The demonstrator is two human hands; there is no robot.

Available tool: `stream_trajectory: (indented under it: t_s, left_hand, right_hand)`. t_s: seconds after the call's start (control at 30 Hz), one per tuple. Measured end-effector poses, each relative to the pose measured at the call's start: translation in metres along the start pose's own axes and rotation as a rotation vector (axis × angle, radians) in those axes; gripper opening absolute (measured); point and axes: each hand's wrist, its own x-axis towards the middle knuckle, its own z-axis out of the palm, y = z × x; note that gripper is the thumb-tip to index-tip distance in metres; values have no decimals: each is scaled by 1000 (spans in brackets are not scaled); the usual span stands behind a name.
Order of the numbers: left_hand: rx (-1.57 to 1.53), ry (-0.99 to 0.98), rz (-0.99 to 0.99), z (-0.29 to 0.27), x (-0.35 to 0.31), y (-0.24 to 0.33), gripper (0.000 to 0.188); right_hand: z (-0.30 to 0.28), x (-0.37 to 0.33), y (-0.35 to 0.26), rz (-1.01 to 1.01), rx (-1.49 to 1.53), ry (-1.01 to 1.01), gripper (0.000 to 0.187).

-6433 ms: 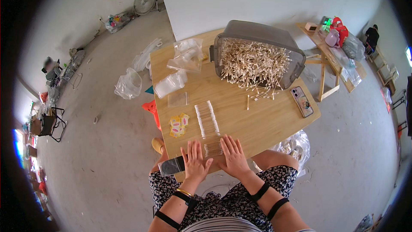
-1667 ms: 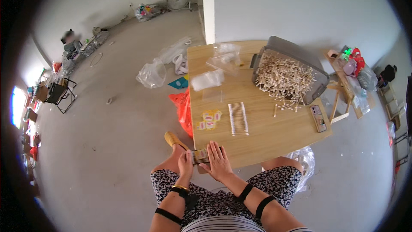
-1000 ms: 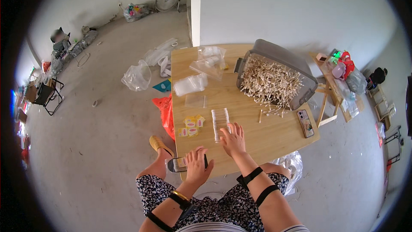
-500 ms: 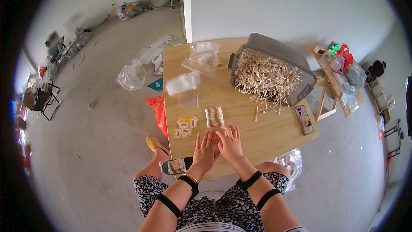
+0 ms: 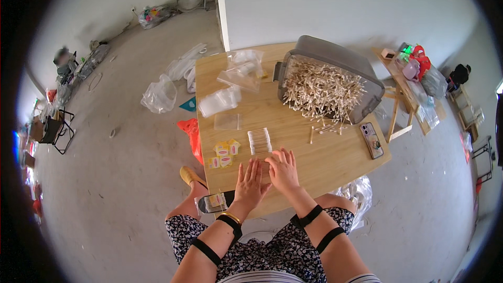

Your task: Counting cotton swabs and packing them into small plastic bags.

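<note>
My left hand (image 5: 250, 182) lies low over the near part of the table, its fingers straight and close together, pointing away from me. Beside it is my right hand (image 5: 283, 172), fingers spread and bent, the index reaching toward the left fingertips. What lies under the hands, if anything, is hidden. Just beyond the fingertips, a row of cotton swabs (image 5: 259, 141) lies side by side on the table. To the left are several small yellow-and-white paper cards (image 5: 223, 149). A flat clear bag (image 5: 228, 121) lies beyond them.
A grey plastic bin (image 5: 335, 47) lies tipped, cotton swabs (image 5: 322, 89) spilling from it onto the wooden table (image 5: 314, 170). Clear bags (image 5: 220, 101) are stacked at left. A phone (image 5: 372, 140) lies at right. A dark holder with swabs (image 5: 216, 202) sits at the near left edge.
My right hand's fingers have drawn slightly closer together and bent more. My left hand stays nearly in place. The whole view has shifted slightly.
</note>
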Motion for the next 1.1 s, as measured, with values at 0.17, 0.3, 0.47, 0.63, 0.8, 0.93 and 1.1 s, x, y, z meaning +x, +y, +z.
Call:
stream_trajectory:
  t_s: [0.17, 0.3, 0.47, 0.63, 0.8, 0.93, 1.1]
  left_hand:
    - [47, -94, 14, -7, -8, 4, 78]
    - [69, -140, 7, -10, -23, 8, 80]
    - [67, -152, -8, -14, -24, 10, 80]
    - [-15, -124, -49, -23, -11, 11, 81]
    - [93, -191, -6, -5, -6, 4, 87]
    - [60, -176, 11, -8, -6, 9, 89]
    - [110, -164, 10, -7, -8, 9, 88]
  right_hand:
    - [-10, -19, 10, 51, 105, 20, 41]
    - [-18, -49, 8, 99, 137, 8, 53]
    - [-25, -68, -3, 19, 45, -112, 68]
    - [-22, -69, -9, 24, 53, -140, 78]
    - [-12, -65, -12, 16, -27, -134, 89]
    - [-15, -71, -4, 37, -25, -147, 91]
    - [-14, -69, -7, -8, -35, -152, 86]
